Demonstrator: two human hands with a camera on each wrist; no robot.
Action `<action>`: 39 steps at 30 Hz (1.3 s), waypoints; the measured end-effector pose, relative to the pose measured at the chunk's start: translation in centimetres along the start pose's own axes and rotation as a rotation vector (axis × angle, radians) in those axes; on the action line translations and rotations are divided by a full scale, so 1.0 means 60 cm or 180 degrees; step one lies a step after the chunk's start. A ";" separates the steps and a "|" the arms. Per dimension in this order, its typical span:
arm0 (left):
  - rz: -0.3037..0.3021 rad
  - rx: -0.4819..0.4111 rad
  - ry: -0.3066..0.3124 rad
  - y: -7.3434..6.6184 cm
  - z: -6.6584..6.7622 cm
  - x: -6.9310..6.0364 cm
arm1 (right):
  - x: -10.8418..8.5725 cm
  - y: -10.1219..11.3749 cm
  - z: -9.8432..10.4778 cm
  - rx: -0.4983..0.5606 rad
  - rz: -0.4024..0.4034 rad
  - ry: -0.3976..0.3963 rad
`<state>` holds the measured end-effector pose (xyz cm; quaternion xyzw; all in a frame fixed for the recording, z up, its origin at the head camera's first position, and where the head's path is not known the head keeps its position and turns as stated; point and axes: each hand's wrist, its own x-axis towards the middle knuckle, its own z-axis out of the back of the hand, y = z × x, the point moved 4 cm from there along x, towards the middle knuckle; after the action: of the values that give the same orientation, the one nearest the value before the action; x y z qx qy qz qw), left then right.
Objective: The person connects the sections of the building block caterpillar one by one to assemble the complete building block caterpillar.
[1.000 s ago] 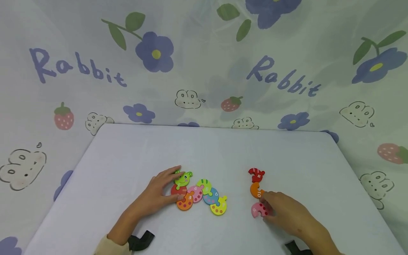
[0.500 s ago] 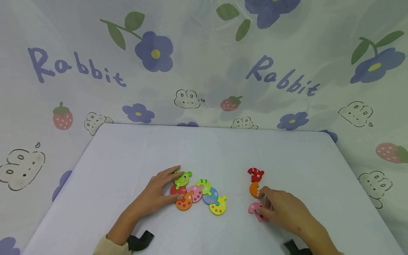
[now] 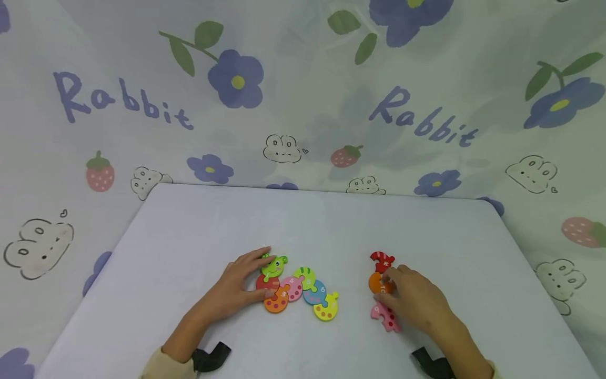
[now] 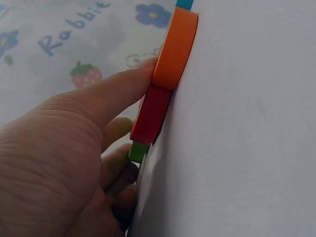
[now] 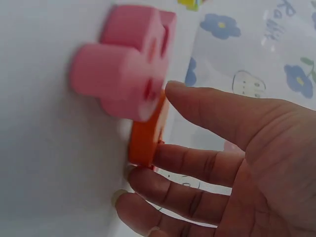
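Note:
Several number puzzle pieces are joined in a caterpillar, with a smiling green head piece [image 3: 273, 267], a red piece [image 3: 266, 283] and an orange piece [image 3: 276, 302] at its left end. My left hand [image 3: 232, 289] rests on that end, fingers at the head and thumb on the red and orange pieces. At the right, my right hand [image 3: 418, 297] pinches an orange puzzle piece numbered 10 [image 3: 377, 283] between thumb and fingers, partly covering it. Just nearer lies a loose pink puzzle piece [image 5: 131, 64], apart from the caterpillar. A red striped puzzle piece [image 3: 381, 260] sits beyond the orange one.
From the orange piece the caterpillar runs right through a pink piece [image 3: 292, 289], a green striped piece [image 3: 305, 276] and a blue piece [image 3: 314, 292] to a yellow piece [image 3: 325, 309]. All lies on a white table [image 3: 236, 221] against a printed curtain [image 3: 303, 105].
The right hand turned the loose pink piece, let go of it and moved away from me to the orange piece numbered 10. The left hand has stayed on the caterpillar.

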<state>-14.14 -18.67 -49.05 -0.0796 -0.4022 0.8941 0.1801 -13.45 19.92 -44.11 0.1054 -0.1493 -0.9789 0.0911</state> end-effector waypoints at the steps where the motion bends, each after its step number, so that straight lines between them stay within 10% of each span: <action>1: 0.0002 -0.0005 -0.0001 0.000 -0.001 0.001 | 0.003 -0.001 0.004 0.0017 0.0001 -0.0005; 25: -0.0019 -0.0004 0.0000 -0.004 -0.004 0.001 | 0.071 -0.012 0.032 -0.0222 0.0440 -0.0122; 39: 0.0015 0.0035 -0.0014 0.000 -0.003 0.000 | 0.025 0.106 0.018 -0.0371 0.1422 0.0090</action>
<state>-14.09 -18.55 -49.17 -0.0777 -0.3975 0.8969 0.1776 -14.24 13.92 -41.39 0.0781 -0.1109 -0.9398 0.3136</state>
